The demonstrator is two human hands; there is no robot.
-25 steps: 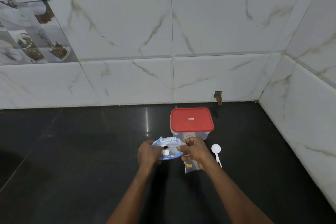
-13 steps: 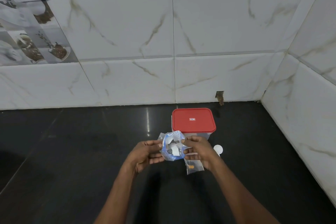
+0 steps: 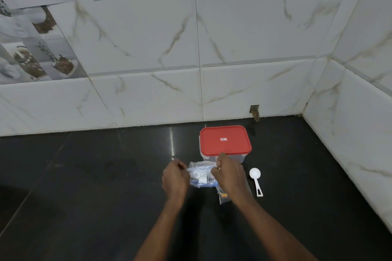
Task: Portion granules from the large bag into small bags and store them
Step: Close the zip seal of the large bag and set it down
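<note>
A blue and white printed bag (image 3: pixel 200 176) is held between both hands just above the black counter. My left hand (image 3: pixel 175 178) pinches its left edge, and my right hand (image 3: pixel 230 176) pinches its right edge near the top. Under my right wrist lies a small clear bag (image 3: pixel 222 196) with something orange inside. A white plastic scoop (image 3: pixel 255 178) lies on the counter to the right, bowl away from me. Behind the hands stands a clear container with a red lid (image 3: pixel 224 140), lid on.
The black counter (image 3: pixel 95 176) meets white marble-pattern wall tiles at the back and on the right, forming a corner. Papers and a picture tile hang on the wall at the upper left.
Both hands turned the printed bag and drew apart along its top; it now lies flatter between them, with my left hand back at its left edge.
</note>
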